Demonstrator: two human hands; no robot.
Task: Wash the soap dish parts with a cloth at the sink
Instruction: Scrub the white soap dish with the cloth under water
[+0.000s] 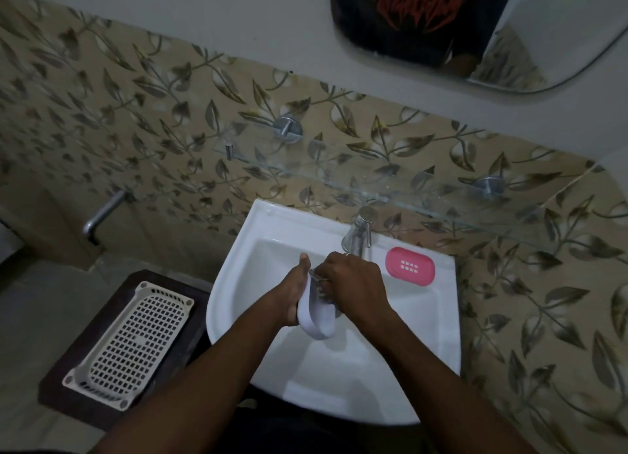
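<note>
Over the white sink [234, 283], both hands grip a white soap dish part [317, 312].

Two bare hands, the left hand [295, 292] and right hand [353, 283], are showing, with one white oval plastic dish base [317, 312], one pink slotted oval insert [410, 266], one white ceramic sink [258, 229], one chrome tap [359, 231] and one white perforated plastic basket [131, 345].

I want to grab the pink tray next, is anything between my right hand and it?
Nothing visible. The pink tray lies alone on the sink ledge, just right of your right hand, beside the tap.
</note>
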